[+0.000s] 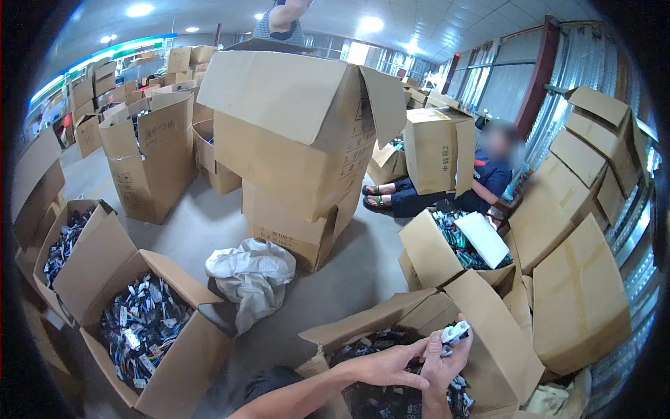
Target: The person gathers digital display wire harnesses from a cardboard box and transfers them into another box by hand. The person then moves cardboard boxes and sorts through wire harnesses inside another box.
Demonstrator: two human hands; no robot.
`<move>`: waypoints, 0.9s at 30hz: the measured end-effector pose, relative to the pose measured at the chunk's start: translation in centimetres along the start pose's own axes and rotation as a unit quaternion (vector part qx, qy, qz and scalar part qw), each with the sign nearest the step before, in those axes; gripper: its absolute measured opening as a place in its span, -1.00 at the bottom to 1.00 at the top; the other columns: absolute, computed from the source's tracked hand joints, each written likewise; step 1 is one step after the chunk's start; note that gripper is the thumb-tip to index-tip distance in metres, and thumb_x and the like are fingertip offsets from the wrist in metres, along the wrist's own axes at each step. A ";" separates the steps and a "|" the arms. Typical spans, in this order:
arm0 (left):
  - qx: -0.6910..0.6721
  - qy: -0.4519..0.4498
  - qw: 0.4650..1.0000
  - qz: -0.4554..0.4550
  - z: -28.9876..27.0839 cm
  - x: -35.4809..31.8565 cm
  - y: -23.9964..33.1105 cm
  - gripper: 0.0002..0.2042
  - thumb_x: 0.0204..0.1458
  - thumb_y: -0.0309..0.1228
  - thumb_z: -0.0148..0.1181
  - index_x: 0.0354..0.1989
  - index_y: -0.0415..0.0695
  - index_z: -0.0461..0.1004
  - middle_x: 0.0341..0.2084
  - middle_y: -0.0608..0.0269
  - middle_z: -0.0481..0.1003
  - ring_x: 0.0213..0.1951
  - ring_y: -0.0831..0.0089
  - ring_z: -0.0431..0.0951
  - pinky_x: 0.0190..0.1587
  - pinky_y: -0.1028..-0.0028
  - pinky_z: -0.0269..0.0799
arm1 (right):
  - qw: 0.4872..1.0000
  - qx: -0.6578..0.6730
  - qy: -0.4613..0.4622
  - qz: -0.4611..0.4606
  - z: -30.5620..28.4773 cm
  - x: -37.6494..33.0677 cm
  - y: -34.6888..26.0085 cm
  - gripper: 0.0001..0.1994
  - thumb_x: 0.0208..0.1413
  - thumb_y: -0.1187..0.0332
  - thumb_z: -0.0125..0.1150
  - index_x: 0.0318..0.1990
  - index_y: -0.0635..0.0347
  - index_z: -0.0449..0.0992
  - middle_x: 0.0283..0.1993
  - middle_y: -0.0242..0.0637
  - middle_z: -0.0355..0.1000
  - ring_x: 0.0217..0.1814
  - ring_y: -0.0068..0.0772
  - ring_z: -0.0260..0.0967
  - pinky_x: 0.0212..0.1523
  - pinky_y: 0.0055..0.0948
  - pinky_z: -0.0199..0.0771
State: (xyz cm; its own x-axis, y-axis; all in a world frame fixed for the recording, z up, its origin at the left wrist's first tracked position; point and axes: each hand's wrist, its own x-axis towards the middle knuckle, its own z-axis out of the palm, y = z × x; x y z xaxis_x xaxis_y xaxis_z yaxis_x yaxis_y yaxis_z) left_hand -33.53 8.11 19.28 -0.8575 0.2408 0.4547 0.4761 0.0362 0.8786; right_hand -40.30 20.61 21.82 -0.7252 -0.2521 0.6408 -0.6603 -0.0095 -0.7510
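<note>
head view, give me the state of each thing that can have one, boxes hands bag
left hand: open, fingers stretched toward the right hand
right hand: shut on small white part
box under the hands: open, full of small parts
box at lower left: open, full
white bag: crumpled on the floor
stacked box: flaps open
</note>
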 end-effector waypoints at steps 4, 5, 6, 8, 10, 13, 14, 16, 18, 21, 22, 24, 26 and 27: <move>-0.029 -0.042 0.998 -0.035 -1.1 0.0 2.0 -0.29 0.18 -0.23 0.24 0.37 -0.24 -0.01 0.05 -0.01 0.43 0.02 0.32 0.45 -0.07 0.35 0.45 | 0.986 0.118 -0.035 0.113 -0.2 0.3 -2.4 -0.41 0.20 0.51 0.21 0.33 0.29 0.10 -0.27 -0.31 0.34 -0.41 -0.57 0.30 -0.47 -0.57 0.41; -0.040 -0.040 0.997 -0.047 -1.1 0.0 1.5 -0.38 0.20 -0.32 0.19 0.35 -0.24 0.05 -0.05 0.03 0.46 -0.09 0.36 0.46 -0.13 0.37 0.45 | 0.983 0.142 -0.025 0.114 -0.1 0.4 -2.5 -0.39 0.19 0.53 0.21 0.34 0.28 0.07 -0.30 -0.30 0.34 -0.46 -0.57 0.30 -0.54 -0.59 0.39; -0.050 -0.039 0.996 -0.059 -0.9 0.0 1.3 -0.46 0.22 -0.41 0.15 0.32 -0.23 0.11 -0.16 0.07 0.49 -0.20 0.40 0.48 -0.18 0.39 0.45 | 0.979 0.166 -0.014 0.115 0.0 0.5 -2.5 -0.38 0.19 0.54 0.20 0.35 0.27 0.05 -0.32 -0.30 0.35 -0.50 -0.57 0.30 -0.61 -0.60 0.36; -0.048 -0.014 0.998 -0.037 -0.2 0.0 0.9 -0.57 0.21 -0.48 0.13 0.21 -0.28 0.19 -0.23 0.13 0.49 -0.26 0.45 0.45 -0.21 0.41 0.44 | 0.978 0.173 -0.017 0.116 -0.1 0.2 -2.3 -0.38 0.19 0.51 0.22 0.35 0.28 0.05 -0.32 -0.27 0.36 -0.52 -0.55 0.32 -0.59 -0.60 0.38; -0.047 0.007 0.999 -0.015 0.1 0.0 0.6 -0.68 0.20 -0.54 0.10 0.09 -0.34 0.27 -0.31 0.18 0.49 -0.31 0.50 0.43 -0.25 0.42 0.43 | 0.982 0.149 -0.011 0.119 -0.2 0.1 -2.4 -0.40 0.18 0.50 0.24 0.33 0.29 0.09 -0.23 -0.22 0.39 -0.41 -0.54 0.37 -0.52 -0.60 0.43; -0.082 0.027 0.996 -0.010 0.0 -0.3 0.6 -0.70 0.28 -0.41 0.05 0.09 -0.32 0.34 -0.35 0.14 0.49 -0.38 0.44 0.48 -0.29 0.38 0.46 | 0.990 0.124 -0.002 0.069 -0.1 0.0 -2.1 -0.43 0.19 0.44 0.25 0.30 0.30 0.15 -0.11 -0.18 0.40 -0.27 -0.50 0.39 -0.36 -0.54 0.51; -0.083 0.013 0.996 -0.039 -0.2 -0.5 0.7 -0.75 0.31 -0.36 0.01 -0.01 -0.32 0.35 -0.43 0.18 0.47 -0.43 0.48 0.46 -0.36 0.41 0.44 | 0.990 0.123 -0.004 0.068 -0.3 0.3 -1.7 -0.43 0.19 0.44 0.25 0.30 0.30 0.15 -0.11 -0.18 0.40 -0.27 -0.50 0.39 -0.36 -0.54 0.51; -0.084 0.000 0.994 -0.067 -0.3 -0.6 1.1 -0.74 0.34 -0.31 -0.02 -0.11 -0.32 0.37 -0.50 0.23 0.45 -0.49 0.51 0.44 -0.42 0.44 0.42 | 0.999 0.025 -0.021 -0.037 -0.4 1.1 -1.5 -0.50 0.21 0.37 0.23 0.24 0.30 0.23 -0.03 -0.21 0.37 -0.17 -0.46 0.39 -0.20 -0.48 0.52; -0.105 -0.003 0.990 -0.099 -0.2 -0.7 1.7 -0.76 0.34 -0.31 -0.03 -0.29 -0.26 0.33 -0.59 0.34 0.37 -0.54 0.62 0.37 -0.51 0.51 0.36 | 0.998 0.058 -0.007 -0.034 0.3 1.0 -2.5 -0.55 0.23 0.35 0.21 0.20 0.32 0.28 -0.03 -0.22 0.37 -0.18 -0.45 0.40 -0.18 -0.46 0.51; -0.116 0.008 0.989 -0.094 -0.4 -1.0 1.9 -0.73 0.35 -0.28 -0.05 -0.31 -0.23 0.32 -0.60 0.36 0.37 -0.54 0.63 0.37 -0.53 0.51 0.35 | 0.997 0.081 -0.017 -0.006 0.2 1.1 -3.1 -0.65 0.26 0.32 0.17 0.10 0.33 0.35 -0.03 -0.23 0.35 -0.20 -0.45 0.41 -0.16 -0.44 0.51; -0.131 0.008 0.987 -0.096 -0.5 -0.9 2.3 -0.72 0.36 -0.27 -0.06 -0.32 -0.23 0.33 -0.60 0.36 0.37 -0.53 0.63 0.37 -0.51 0.52 0.36 | 0.997 0.067 -0.035 0.017 0.0 1.1 -3.0 -0.69 0.27 0.32 0.15 0.05 0.34 0.39 -0.03 -0.23 0.35 -0.21 -0.45 0.41 -0.17 -0.44 0.50; -0.150 0.002 0.986 -0.077 -0.7 -0.8 3.0 -0.71 0.36 -0.25 -0.08 -0.31 -0.22 0.33 -0.59 0.37 0.38 -0.52 0.63 0.38 -0.48 0.52 0.37 | 0.997 0.068 -0.038 0.018 0.3 0.9 -3.1 -0.71 0.27 0.32 0.13 0.03 0.33 0.40 -0.04 -0.23 0.35 -0.22 -0.45 0.41 -0.18 -0.44 0.50; -0.166 0.001 0.984 -0.058 -0.7 -1.0 2.8 -0.71 0.37 -0.23 -0.09 -0.31 -0.21 0.33 -0.58 0.37 0.40 -0.51 0.63 0.38 -0.44 0.52 0.39 | 0.996 0.072 -0.043 0.018 0.7 0.9 -3.1 -0.73 0.28 0.32 0.12 0.01 0.33 0.42 -0.05 -0.23 0.35 -0.23 -0.46 0.41 -0.19 -0.44 0.50; -0.153 0.002 0.987 -0.041 -0.5 -0.9 2.0 -0.70 0.37 -0.22 -0.09 -0.29 -0.22 0.33 -0.55 0.37 0.41 -0.49 0.63 0.40 -0.40 0.52 0.41 | 0.997 0.067 -0.045 0.010 0.7 0.9 -3.1 -0.73 0.28 0.31 0.12 0.00 0.33 0.42 -0.06 -0.24 0.35 -0.24 -0.45 0.41 -0.19 -0.44 0.50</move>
State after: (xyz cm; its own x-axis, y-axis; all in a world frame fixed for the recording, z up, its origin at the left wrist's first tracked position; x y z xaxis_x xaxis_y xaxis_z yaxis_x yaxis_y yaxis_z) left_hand -31.93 7.48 20.68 -0.8920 0.2447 0.3800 0.3243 -0.2390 0.9153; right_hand -38.75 19.75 24.56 -0.7132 -0.3394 0.6133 -0.6098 -0.1310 -0.7816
